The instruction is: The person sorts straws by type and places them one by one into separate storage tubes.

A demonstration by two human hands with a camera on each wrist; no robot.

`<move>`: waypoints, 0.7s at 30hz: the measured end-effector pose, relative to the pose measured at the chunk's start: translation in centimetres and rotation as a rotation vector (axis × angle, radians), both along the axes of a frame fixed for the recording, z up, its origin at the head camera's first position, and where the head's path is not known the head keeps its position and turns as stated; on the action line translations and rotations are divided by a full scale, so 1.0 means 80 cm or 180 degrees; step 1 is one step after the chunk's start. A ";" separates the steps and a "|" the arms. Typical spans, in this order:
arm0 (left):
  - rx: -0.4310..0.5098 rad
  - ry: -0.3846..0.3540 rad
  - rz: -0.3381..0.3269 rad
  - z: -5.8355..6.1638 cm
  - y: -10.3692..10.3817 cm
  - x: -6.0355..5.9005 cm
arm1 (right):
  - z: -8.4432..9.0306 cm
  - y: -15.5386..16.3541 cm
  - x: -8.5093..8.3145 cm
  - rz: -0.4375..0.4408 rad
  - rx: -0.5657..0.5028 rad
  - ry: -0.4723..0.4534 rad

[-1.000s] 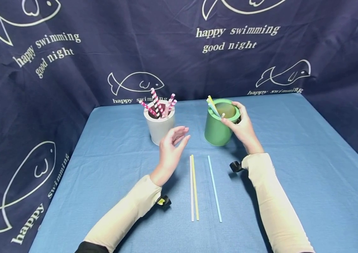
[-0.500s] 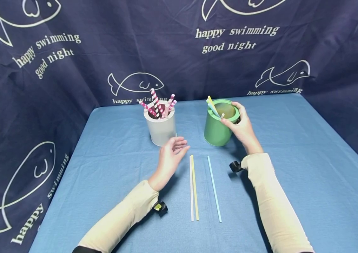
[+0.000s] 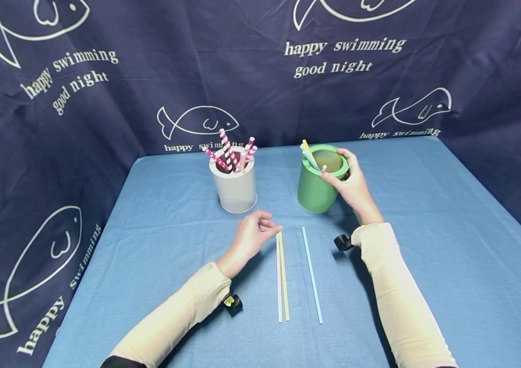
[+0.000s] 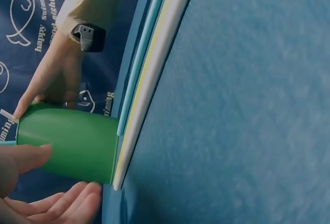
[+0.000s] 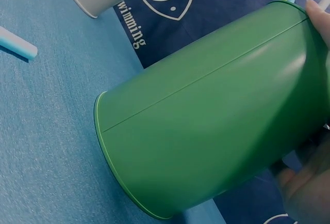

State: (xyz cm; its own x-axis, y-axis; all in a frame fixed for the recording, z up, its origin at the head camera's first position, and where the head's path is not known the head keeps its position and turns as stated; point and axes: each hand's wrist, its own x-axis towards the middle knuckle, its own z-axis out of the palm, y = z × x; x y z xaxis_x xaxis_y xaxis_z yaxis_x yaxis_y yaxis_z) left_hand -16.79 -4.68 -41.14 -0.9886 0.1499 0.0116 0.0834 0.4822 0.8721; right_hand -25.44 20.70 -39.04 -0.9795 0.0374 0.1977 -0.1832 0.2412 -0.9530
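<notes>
In the head view my right hand (image 3: 357, 191) grips the rim of an upright green can (image 3: 313, 189), thumb at the near edge and fingers on the far right side. A few yellow, blue and pale straws lean in that can. My left hand (image 3: 250, 237) hovers at the far ends of a white straw (image 3: 279, 286) and a yellow straw (image 3: 285, 286) that lie side by side. Its thumb and fingers stand apart in the left wrist view, with no straw between them. Right of this pair lies a light blue straw (image 3: 312, 276).
A white can (image 3: 237, 191) stands left of the green one, holding several pink, black and purple patterned paper straws (image 3: 230, 151). Blue cloth (image 3: 449, 255) covers the table. A dark curtain with fish prints (image 3: 260, 76) hangs behind and at both sides.
My left hand has come down and toward me, from beside the white can to the straws' far ends. The right hand and the green can have stayed in place.
</notes>
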 end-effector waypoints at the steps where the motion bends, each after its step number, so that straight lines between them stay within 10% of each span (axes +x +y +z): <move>1: -0.0094 -0.0034 -0.0049 -0.001 0.000 -0.001 | 0.000 0.000 0.000 -0.0002 0.0005 -0.0002; 11: -0.0035 -0.0936 -0.0298 -0.003 0.003 -0.010 | -0.001 0.000 0.000 -0.0025 0.0062 0.0005; 21: -0.0625 -0.0984 -0.0573 0.000 0.014 -0.016 | 0.000 -0.001 0.000 -0.0007 -0.0024 0.0019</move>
